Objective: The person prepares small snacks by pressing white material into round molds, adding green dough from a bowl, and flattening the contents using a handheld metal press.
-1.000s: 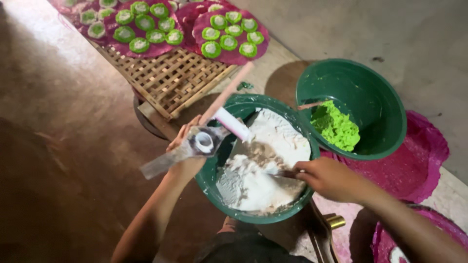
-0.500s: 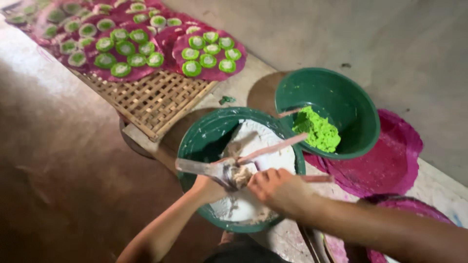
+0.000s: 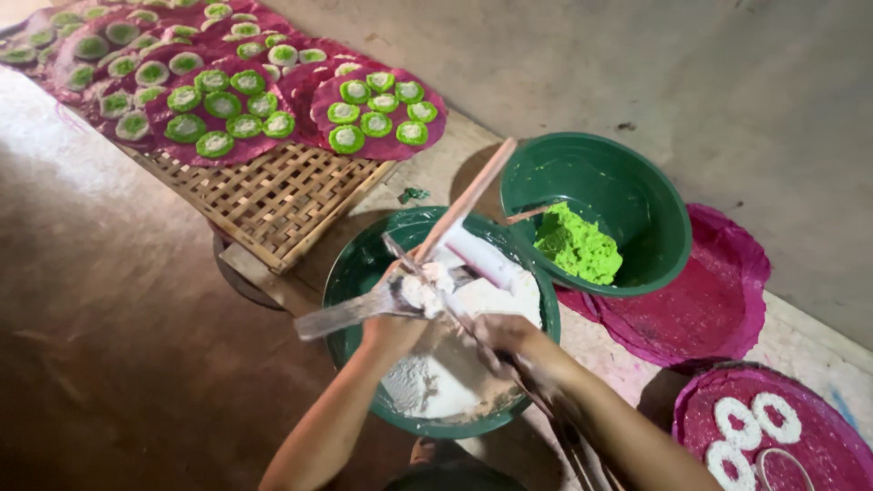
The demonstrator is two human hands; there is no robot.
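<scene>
Fingers (image 3: 400,314) of the left hand (image 3: 393,327) pinch a flat metal mould with long handle (image 3: 350,309) over the green plastic basin of white flour (image 3: 427,373); right hand (image 3: 505,338), fingers curled, digs flour at its 3 o'clock.

Round metal ring mould with long flat handle (image 3: 400,295), flour-packed, held tilted above green plastic basin of white flour (image 3: 364,264).

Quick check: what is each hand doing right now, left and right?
Left hand: closed on a metal mould packed with white flour.
Right hand: over the flour bowl, on a thin stick; grip unclear.
</scene>
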